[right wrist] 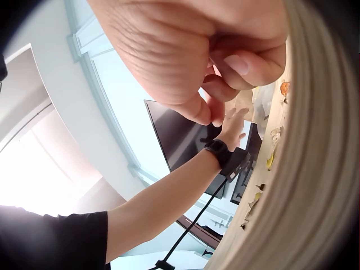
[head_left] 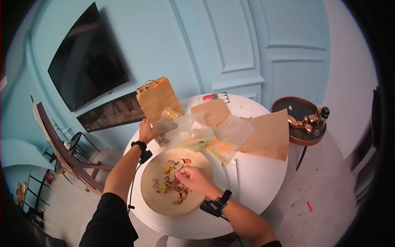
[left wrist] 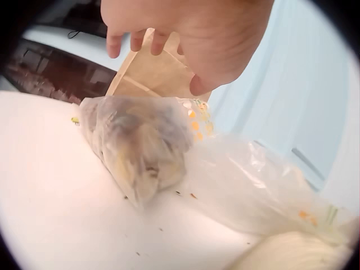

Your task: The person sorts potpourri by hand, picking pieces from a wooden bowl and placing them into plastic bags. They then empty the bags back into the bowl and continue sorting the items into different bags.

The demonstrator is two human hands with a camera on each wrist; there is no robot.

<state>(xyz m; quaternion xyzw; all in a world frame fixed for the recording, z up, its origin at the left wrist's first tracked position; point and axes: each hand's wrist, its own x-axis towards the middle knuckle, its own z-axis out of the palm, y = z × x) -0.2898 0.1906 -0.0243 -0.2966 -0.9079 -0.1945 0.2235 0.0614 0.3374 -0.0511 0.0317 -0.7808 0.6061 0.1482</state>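
Observation:
In the head view, the left hand [head_left: 147, 131] is beside a clear plastic bag of dark dried pieces. The left wrist view shows that hand [left wrist: 191, 39] above the bag [left wrist: 140, 146], its fingers loosely bent and apart, gripping nothing. Over a round, shallow woven basket [head_left: 150, 197] is the right hand [head_left: 195, 180], near dried pieces [head_left: 180, 187] scattered inside. In the right wrist view, the right hand's [right wrist: 197, 56] fingers are curled close to the thumb; no held thing is visible there. The basket's ridged side [right wrist: 315, 169] fills that view's right edge.
A standing brown paper bag [head_left: 159, 99], clear bags [head_left: 191, 127], a flat paper bag [head_left: 267, 138] and a red-and-green item [head_left: 214, 97] lie around the white round table's [head_left: 263, 177] back. A side table [head_left: 294, 105] on the right holds a bottle [head_left: 323, 119] and copper-coloured objects.

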